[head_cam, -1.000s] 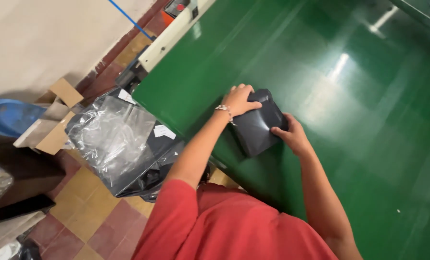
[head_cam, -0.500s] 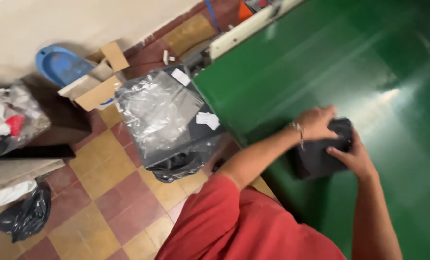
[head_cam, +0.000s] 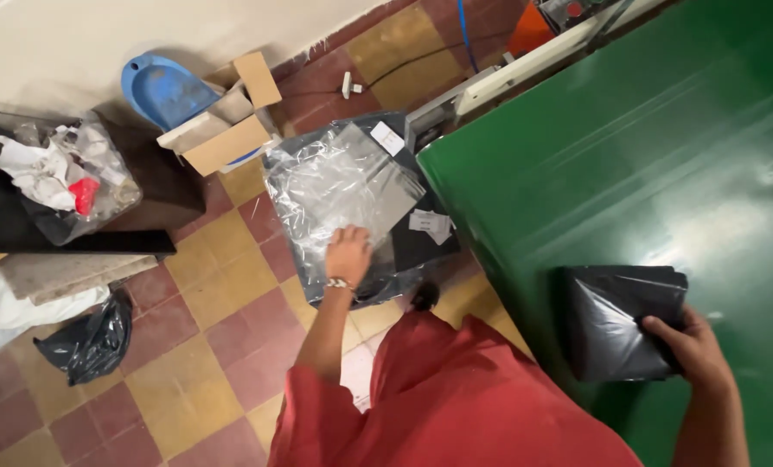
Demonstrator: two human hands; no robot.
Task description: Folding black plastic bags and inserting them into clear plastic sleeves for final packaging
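Checked floor tiles [head_cam: 196,285] lie beside a green table [head_cam: 629,147]. The left hand [head_cam: 349,252] reaches down, fingers spread on clear plastic bags [head_cam: 343,186]. The right hand [head_cam: 691,343] grips a folded black bag [head_cam: 616,320].

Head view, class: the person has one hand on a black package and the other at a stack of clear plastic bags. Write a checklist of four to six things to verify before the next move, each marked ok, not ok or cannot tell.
1. Right hand grips the black package at its edge: ok.
2. Black package rests flat on the green table: ok.
3. Left hand is on the clear plastic bags: ok.
4. Left hand has pinched just one bag: cannot tell.
5. Stack of bags sits within arm's reach beside the table: ok.
6. Floor around the stack is free of clutter: not ok; a cardboard box and a black bag lie nearby.
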